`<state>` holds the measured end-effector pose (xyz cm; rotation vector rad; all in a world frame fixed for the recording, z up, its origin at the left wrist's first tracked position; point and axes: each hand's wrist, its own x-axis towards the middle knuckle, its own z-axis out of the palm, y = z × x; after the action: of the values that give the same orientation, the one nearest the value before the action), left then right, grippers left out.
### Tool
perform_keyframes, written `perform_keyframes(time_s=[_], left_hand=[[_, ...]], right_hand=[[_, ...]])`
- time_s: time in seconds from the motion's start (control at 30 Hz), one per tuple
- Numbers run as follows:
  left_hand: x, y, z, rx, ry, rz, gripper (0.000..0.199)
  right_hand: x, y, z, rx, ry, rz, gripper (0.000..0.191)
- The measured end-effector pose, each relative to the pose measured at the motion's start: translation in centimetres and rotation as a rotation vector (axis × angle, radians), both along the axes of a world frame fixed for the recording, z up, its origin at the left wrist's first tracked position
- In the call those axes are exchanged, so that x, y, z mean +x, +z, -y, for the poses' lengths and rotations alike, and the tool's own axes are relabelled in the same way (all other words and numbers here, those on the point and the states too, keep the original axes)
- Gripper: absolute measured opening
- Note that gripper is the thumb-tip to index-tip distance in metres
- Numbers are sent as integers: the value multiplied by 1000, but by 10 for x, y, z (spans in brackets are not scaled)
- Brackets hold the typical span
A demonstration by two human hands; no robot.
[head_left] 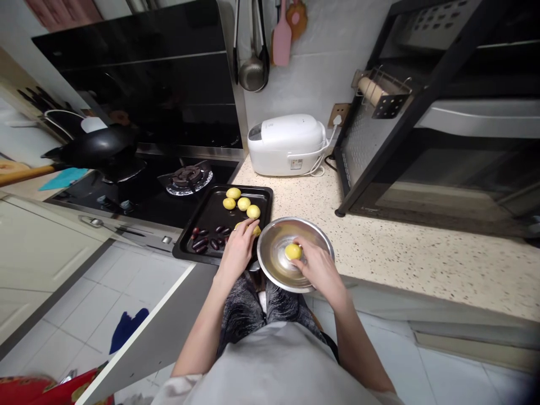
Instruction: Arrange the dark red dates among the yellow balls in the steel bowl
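My right hand (317, 265) grips a yellow lemon (293, 251) between thumb and fingers, inside the rim of a round steel bowl (270, 275). The bowl sits at the counter's front edge. Over the right side of a black baking tray (206, 212), my left hand (240, 243) has its fingers curled about another lemon (256, 231), partly covered by the hand. Several lemons (243, 203) lie loose in the tray's upper right. Dark purple, oval fruits like grapes (214, 243) are scattered in its lower part.
Beside the tray is a black gas hob (188, 175) with a wok (97, 143) on it. A white appliance (291, 143) stands against the wall, and an oven (476, 169) is on the right. An open cabinet door (160, 326) juts out below, left of my legs.
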<state>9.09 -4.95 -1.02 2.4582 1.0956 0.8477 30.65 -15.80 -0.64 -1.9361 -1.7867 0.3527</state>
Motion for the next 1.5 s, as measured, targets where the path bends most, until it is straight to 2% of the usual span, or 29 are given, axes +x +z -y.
perform_keyframes(time_s=[0.17, 0.33, 0.43, 0.57, 0.67, 0.77, 0.93, 1.1, 1.33, 1.5], left_hand=[[0, -21, -20, 76, 30, -142, 44], [2, -27, -22, 94, 27, -148, 44], [2, -22, -20, 90, 51, -108, 39], [1, -5, -9, 65, 107, 57, 32], [3, 11, 5, 26, 44, 174, 31], [7, 19, 19, 0, -44, 154, 33], [19, 15, 29, -6, -145, -64, 31], [28, 13, 29, -8, -152, -221, 24], [36, 14, 26, 25, -161, -310, 14], [34, 17, 28, -19, -179, -273, 20]], right_hand=[[1, -3, 4, 76, 22, -64, 37], [-2, -5, 7, 104, 4, -37, 39], [-3, -5, 8, 92, 5, -18, 40], [-3, -5, 8, 102, 3, -14, 34], [-2, -6, 8, 113, -9, -9, 29], [-3, -7, 8, 138, -9, -5, 26], [-4, -6, 9, 161, -4, -25, 25], [-5, -5, 9, 155, -10, -29, 26], [-4, -8, 8, 158, -23, -5, 28], [-3, -8, 9, 158, -23, -2, 32]])
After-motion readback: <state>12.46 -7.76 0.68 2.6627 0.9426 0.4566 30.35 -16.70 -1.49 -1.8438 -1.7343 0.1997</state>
